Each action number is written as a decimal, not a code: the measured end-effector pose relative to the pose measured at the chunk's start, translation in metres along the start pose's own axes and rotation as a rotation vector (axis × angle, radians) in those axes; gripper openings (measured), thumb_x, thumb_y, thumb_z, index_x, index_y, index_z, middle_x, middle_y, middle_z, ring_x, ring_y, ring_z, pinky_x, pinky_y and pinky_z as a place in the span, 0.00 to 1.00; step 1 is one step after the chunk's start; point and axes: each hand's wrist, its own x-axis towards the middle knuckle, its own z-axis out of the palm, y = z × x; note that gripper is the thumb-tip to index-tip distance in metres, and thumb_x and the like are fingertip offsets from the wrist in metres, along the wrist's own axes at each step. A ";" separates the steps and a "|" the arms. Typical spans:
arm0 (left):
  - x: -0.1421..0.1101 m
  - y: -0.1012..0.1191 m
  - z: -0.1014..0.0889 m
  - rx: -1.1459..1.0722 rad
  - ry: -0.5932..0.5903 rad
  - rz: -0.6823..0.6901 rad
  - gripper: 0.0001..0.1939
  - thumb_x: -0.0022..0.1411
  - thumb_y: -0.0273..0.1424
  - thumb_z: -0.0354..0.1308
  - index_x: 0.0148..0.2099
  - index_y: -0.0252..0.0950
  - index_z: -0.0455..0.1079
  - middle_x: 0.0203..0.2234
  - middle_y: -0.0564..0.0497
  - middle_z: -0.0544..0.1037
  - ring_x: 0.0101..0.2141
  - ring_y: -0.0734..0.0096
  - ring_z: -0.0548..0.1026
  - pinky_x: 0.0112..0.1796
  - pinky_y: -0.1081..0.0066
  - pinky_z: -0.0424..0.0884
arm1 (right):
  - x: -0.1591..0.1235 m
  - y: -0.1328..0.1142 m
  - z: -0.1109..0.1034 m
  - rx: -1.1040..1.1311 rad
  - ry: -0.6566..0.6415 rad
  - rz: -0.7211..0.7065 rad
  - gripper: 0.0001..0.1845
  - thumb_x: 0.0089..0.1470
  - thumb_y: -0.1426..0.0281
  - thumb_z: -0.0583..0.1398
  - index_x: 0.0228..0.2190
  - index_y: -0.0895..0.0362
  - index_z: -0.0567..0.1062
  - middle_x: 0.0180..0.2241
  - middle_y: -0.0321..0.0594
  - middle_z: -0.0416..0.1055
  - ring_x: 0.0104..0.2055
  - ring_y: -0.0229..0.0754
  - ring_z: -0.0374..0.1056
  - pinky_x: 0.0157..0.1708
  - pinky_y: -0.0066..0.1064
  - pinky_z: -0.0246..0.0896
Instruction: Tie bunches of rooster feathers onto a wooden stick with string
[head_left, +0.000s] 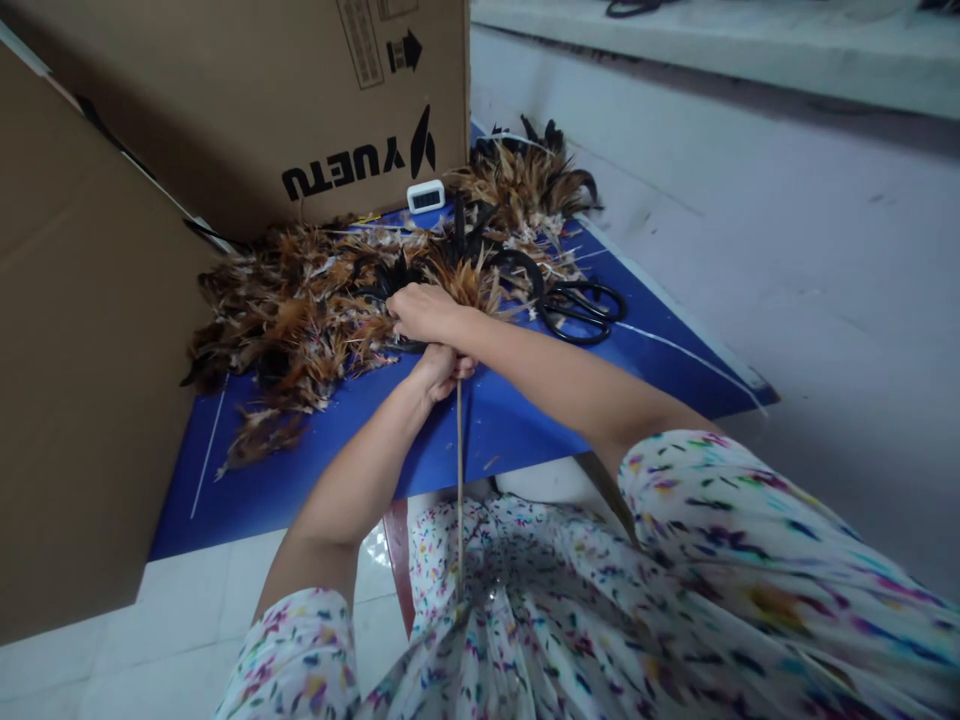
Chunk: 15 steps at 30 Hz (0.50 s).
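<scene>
Currently, a thin stick (460, 450) is clasped in the curled fingers of the left hand (441, 370), its lower length pointed back toward the lap. Just beyond that grip, the right hand (424, 312) is laid beside a feather tuft (471, 282); whether its fingers are closed cannot be told. Black scissors (577, 318) are placed right of the grip, loose feathers (300, 290) heaped left. Farther off, a white clock (426, 197) is set before a cardboard box (225, 110).
</scene>
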 end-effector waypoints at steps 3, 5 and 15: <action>0.002 -0.002 -0.002 0.096 -0.062 0.103 0.15 0.62 0.20 0.48 0.23 0.35 0.53 0.12 0.61 0.52 0.11 0.88 0.48 0.15 0.84 0.43 | 0.015 -0.002 0.010 0.058 -0.039 -0.011 0.11 0.45 0.78 0.66 0.22 0.59 0.68 0.24 0.37 0.69 0.36 0.39 0.70 0.35 0.27 0.60; 0.002 -0.002 -0.002 0.110 -0.079 0.114 0.15 0.62 0.21 0.49 0.23 0.35 0.53 0.12 0.61 0.53 0.11 0.88 0.48 0.15 0.84 0.43 | 0.019 0.001 0.011 0.072 -0.049 -0.025 0.09 0.46 0.79 0.64 0.21 0.59 0.69 0.24 0.35 0.68 0.35 0.36 0.69 0.34 0.26 0.59; -0.001 0.001 0.000 0.173 -0.058 0.112 0.13 0.65 0.36 0.54 0.31 0.35 0.57 0.17 0.57 0.65 0.11 0.87 0.52 0.14 0.84 0.43 | -0.016 0.025 -0.039 0.869 -0.043 0.202 0.10 0.53 0.75 0.61 0.21 0.59 0.68 0.18 0.33 0.67 0.17 0.29 0.57 0.15 0.22 0.51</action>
